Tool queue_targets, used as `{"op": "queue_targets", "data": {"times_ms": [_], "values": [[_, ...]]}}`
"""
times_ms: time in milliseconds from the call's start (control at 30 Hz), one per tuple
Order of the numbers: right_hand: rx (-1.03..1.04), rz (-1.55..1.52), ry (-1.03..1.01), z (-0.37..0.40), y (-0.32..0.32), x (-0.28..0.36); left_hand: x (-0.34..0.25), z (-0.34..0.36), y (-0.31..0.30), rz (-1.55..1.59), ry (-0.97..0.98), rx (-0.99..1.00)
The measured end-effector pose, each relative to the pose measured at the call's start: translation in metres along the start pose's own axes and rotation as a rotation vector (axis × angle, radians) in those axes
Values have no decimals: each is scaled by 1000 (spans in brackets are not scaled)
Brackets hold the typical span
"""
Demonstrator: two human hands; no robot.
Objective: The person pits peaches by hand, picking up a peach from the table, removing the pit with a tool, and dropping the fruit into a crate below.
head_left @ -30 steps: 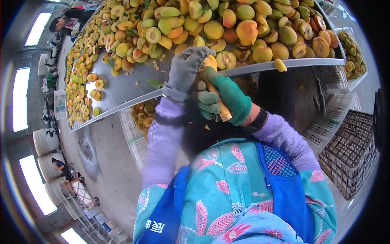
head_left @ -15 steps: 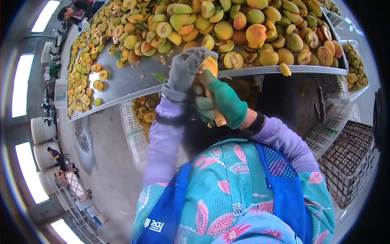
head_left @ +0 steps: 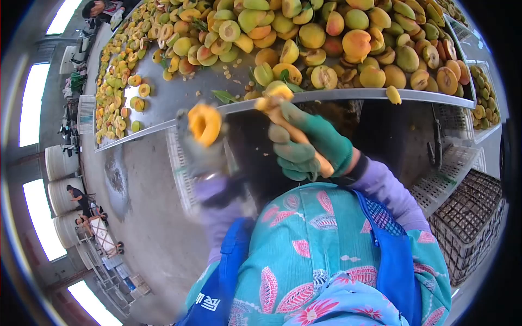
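My left hand (head_left: 198, 146), in a grey glove and blurred by motion, holds an orange fruit half (head_left: 205, 125) with a hollow in its middle, just off the table's front edge. My right hand (head_left: 304, 141), in a green glove, is wrapped round the wooden handle of a tool (head_left: 296, 132). Yellow fruit flesh (head_left: 280, 91) covers the upper end of the tool, by the metal rim. The two hands are apart. Beyond them, cut and whole fruit (head_left: 312, 36) lies piled on the metal table (head_left: 179, 95).
White crates (head_left: 182, 174) stand under the table, another (head_left: 443, 174) to the right, near a dark crate (head_left: 467, 217). A fruit crate (head_left: 484, 103) is at far right. A person (head_left: 103, 11) is at the table's far left; others (head_left: 79, 200) are farther back.
My hands have separated. My left hand has moved left and down with the fruit half, now showing its hollow. My right hand has moved slightly right, still holding the tool.
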State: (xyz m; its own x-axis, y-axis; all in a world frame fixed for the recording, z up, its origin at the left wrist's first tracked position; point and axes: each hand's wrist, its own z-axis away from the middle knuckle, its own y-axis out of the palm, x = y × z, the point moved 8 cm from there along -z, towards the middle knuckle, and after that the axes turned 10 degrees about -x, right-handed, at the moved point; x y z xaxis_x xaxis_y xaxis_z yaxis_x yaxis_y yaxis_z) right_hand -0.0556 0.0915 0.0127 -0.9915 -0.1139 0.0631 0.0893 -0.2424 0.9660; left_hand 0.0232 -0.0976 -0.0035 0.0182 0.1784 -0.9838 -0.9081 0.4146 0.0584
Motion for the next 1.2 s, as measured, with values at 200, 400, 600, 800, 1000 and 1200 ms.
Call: {"op": "queue_targets", "data": {"times_ms": [200,400,600,800,1000,1200], "values": [[-532,126,40,9,-80,7,-61,-13,79,-1202,1010,406],[-737,384,-408,28,-71,58,17,-70,158,-960,169,474],[-785,1420,-746,0,-30,71,-10,-7,120,-201,376,531],[-779,1380,-781,-7,-49,64,0,22,127,-521,745,503],[-740,1330,-712,-7,-36,54,12,20,128,224,42,301],[-663,902,-832,-17,-50,40,15,28,135,264,-14,248]]}}
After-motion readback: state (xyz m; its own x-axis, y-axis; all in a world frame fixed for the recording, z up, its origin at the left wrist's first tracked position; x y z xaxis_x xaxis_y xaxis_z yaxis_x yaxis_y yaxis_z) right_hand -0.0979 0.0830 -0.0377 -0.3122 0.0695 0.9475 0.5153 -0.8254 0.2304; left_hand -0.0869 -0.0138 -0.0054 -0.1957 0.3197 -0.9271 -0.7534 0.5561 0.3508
